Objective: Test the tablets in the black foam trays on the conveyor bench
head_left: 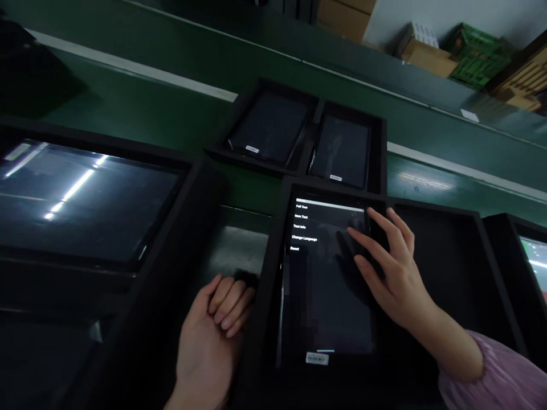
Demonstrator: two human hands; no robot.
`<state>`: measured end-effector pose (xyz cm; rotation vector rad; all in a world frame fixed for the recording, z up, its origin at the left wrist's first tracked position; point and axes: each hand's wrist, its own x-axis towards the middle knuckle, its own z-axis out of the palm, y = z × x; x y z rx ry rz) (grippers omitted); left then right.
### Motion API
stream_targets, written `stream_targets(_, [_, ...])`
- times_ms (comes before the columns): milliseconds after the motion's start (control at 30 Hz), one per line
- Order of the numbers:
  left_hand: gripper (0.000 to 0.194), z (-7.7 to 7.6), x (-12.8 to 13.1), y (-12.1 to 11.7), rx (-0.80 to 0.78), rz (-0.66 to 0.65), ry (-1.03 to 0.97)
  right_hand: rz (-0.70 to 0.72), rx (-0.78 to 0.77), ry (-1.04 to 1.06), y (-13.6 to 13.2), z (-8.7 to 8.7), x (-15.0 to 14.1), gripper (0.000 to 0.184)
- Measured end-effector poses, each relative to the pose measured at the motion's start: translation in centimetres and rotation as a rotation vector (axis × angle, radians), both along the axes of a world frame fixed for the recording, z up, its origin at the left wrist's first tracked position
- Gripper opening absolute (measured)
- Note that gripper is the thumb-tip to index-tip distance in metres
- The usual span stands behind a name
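Note:
A tablet [325, 285] lies in a black foam tray [448, 267] in front of me, its screen lit with a short white text menu at the top and a barcode sticker near its bottom edge. My right hand [391, 267] hovers over the tablet's right side, fingers spread, fingertips at or just above the screen near the menu. My left hand [216, 330] rests beside the tray's left edge with its fingers curled in; nothing shows in it.
A large dark screen [81, 199] in a black tray sits at the left. Two more dark tablets [269, 125] [339, 151] lie in a tray on the green conveyor [141, 108] behind. Another lit screen [534, 256] is at the right edge. Cardboard boxes [427, 54] and a green crate [474, 54] stand far back.

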<state>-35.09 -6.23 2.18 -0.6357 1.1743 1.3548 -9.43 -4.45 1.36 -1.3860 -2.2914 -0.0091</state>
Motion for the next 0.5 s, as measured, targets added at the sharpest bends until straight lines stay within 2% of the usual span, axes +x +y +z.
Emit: stream_targets(500, [0.056, 0.11, 0.22, -0.08, -0.009, -0.007, 0.028, -0.009, 0.016, -0.014, 0.18, -0.49, -0.24, 0.034])
